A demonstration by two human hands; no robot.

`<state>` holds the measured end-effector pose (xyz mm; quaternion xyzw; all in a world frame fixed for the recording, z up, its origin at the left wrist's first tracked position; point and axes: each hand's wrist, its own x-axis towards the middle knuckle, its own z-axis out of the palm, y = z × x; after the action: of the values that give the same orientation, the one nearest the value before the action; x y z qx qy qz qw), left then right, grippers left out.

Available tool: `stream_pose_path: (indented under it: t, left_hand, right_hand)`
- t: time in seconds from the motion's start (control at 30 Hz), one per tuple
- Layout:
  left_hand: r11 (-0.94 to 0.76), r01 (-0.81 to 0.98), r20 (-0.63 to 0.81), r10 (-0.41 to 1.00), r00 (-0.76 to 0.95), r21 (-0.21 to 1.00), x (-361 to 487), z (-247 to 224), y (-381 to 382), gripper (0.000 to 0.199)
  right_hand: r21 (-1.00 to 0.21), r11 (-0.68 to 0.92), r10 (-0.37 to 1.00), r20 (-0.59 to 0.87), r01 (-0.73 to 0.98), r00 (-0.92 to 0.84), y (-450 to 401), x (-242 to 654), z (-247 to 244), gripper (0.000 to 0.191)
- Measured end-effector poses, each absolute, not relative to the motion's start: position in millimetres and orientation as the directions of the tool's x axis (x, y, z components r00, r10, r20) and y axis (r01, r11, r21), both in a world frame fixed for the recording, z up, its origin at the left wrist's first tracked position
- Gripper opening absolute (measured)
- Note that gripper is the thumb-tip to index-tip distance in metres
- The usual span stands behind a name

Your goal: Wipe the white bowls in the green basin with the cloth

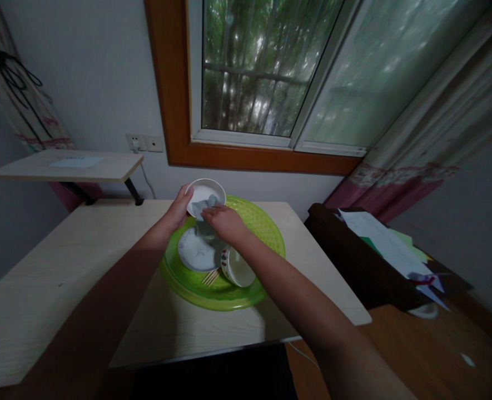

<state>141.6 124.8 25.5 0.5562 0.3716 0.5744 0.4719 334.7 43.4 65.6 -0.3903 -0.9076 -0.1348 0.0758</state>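
My left hand [179, 208] grips the rim of a white bowl [199, 190], which is tilted so its inside faces me. A grey-green cloth [204, 208] is bunched in my right hand [224, 223], pressed against the inside of the bowl, with one end hanging below. Both hands are above a round, bright green plastic tray [266, 216]. On the tray, under the cloth, lies a white plate [195, 253] with a faint pattern. Beside it a white bowl with a patterned outside [241, 270] rests on its side. Light wooden chopsticks [211, 276] lie partly hidden between them.
The tray stands on a pale wooden table [145, 311]. A small raised shelf [33, 165] with a paper on it is at the back left. Behind are a wall socket [136, 142] and a window [266, 72]. To the right, papers [379, 239] lie on a dark piece of furniture.
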Motion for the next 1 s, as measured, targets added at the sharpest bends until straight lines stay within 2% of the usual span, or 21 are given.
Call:
stream_pose_path:
  t: [0.1, 0.3, 0.47, 0.67, 0.87, 1.0]
  left_hand:
    - [-0.177, -0.167, 0.192, 0.978, 0.079, 0.970, 138.8, 29.1, 120.8, 0.064]
    - [-0.120, -0.181, 0.141, 0.984, 0.112, 0.976, 134.5, 32.5, 110.5, 0.049]
    - [-0.156, -0.163, 0.178, 0.975, 0.131, 0.974, 138.5, 34.9, 115.1, 0.052]
    - [-0.250, -0.123, 0.257, 0.965, 0.043, 0.960, 137.8, 34.7, 121.7, 0.057]
    - [-0.371, 0.017, 0.371, 0.928, -0.040, 0.929, 134.8, 34.9, 119.7, 0.051]
    - [-0.377, 0.052, 0.380, 0.923, -0.062, 0.925, 133.6, 33.3, 119.4, 0.050]
  right_hand:
    - [0.234, 0.653, 0.680, 0.239, 0.720, -0.694, 44.8, 340.5, 72.8, 0.025]
    - [0.268, 0.605, 0.694, 0.284, 0.750, -0.662, 43.0, 351.9, 81.5, 0.029]
    - [0.217, 0.614, 0.702, 0.289, 0.759, -0.651, 41.1, 349.3, 80.8, 0.029]
    - [0.198, 0.666, 0.667, 0.274, 0.719, -0.693, 40.1, 345.9, 71.0, 0.027]
    - [0.056, 0.767, 0.614, 0.223, 0.639, -0.757, 28.5, 336.6, 66.2, 0.070]
    - [0.007, 0.758, 0.634, 0.223, 0.652, -0.740, 25.6, 334.6, 67.6, 0.075]
